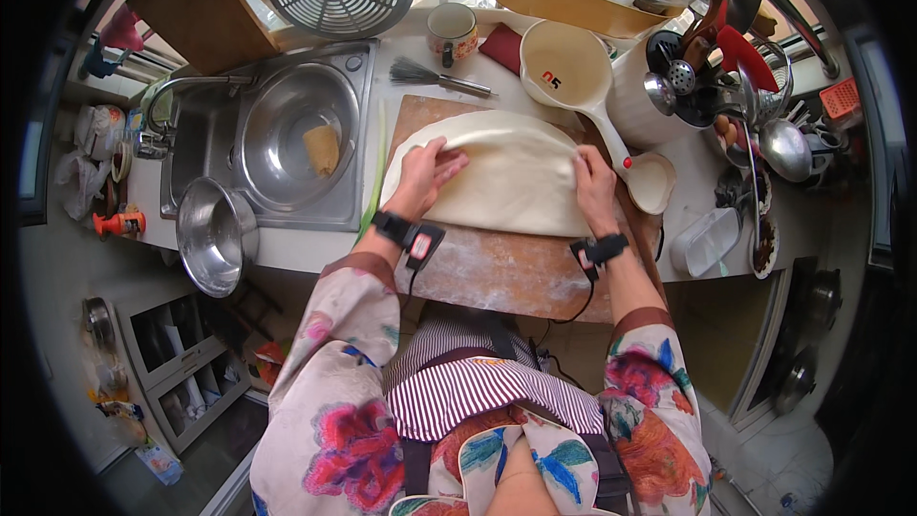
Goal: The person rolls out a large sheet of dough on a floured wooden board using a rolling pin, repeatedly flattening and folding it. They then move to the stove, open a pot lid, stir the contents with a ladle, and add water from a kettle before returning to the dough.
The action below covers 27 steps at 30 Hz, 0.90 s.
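Note:
A large sheet of pale dough [501,193] lies on a floured wooden board [494,276], its near edge forming a fairly straight line across the board. My left hand [430,168] is at the dough's left side, pinching its raised edge between thumb and fingers, with the other fingers spread. At the right side my right hand [593,179] grips the same edge with curled fingers. Between the hands the lifted edge sags in a curve, and more dough lies flat behind it. Both wrists wear black straps with small devices.
Left of the board are a green onion [375,190], a steel sink [364,158] and a steel bowl [215,233]. Behind it lie a brush [444,79], a mug [452,32] and a white ladle [566,61]. A utensil holder [634,97] and a clear plastic container [706,242] stand at right.

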Motion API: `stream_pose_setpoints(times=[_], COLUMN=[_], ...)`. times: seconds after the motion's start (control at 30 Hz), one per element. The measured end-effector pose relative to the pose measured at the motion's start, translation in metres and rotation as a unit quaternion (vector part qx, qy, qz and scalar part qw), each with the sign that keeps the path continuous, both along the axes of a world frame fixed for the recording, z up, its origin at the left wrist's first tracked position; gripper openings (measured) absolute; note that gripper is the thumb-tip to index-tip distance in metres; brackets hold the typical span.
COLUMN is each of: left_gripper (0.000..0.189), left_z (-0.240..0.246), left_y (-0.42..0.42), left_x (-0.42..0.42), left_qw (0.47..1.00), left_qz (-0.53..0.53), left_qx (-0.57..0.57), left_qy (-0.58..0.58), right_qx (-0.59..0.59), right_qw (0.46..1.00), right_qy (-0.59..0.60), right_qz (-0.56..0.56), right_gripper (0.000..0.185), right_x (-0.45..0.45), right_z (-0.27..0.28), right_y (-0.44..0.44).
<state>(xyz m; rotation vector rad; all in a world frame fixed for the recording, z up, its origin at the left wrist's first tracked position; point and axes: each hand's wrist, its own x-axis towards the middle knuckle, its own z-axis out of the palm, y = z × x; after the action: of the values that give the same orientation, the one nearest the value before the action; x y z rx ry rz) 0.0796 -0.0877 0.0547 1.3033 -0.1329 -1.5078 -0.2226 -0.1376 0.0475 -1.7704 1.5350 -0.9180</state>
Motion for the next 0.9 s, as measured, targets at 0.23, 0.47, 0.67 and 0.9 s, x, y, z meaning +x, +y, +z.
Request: stream_pose_setpoints(times=[0.23, 0.47, 0.67, 0.9], left_gripper=[0.027, 0.035, 0.049, 0.035], left_z=[-0.028, -0.025, -0.037, -0.037], left_y=[-0.033, 0.055, 0.058, 0.058], left_x=[-0.004, 0.048, 0.057, 0.065], left_qw=[0.977, 0.728, 0.665, 0.652], left_qz=[0.002, -0.131, -0.185, -0.235], left_qx=[0.02, -0.094, -0.069, -0.034], left_qy=[-0.214, -0.666, -0.72, -0.72], right_qx=[0.069, 0.07, 0.244, 0.1], right_qw=[0.989, 0.982, 0.944, 0.975], right_qy=[0.113, 0.163, 0.186, 0.174], right_qz=[-0.064, -0.071, -0.124, -0.091], right_gripper=[0.022, 0.036, 0.044, 0.038], right_x=[0.005, -0.026, -0.049, -0.039], right_z=[-0.048, -0.017, -0.026, -0.047], right_y=[-0.044, 0.009, 0.053, 0.057])
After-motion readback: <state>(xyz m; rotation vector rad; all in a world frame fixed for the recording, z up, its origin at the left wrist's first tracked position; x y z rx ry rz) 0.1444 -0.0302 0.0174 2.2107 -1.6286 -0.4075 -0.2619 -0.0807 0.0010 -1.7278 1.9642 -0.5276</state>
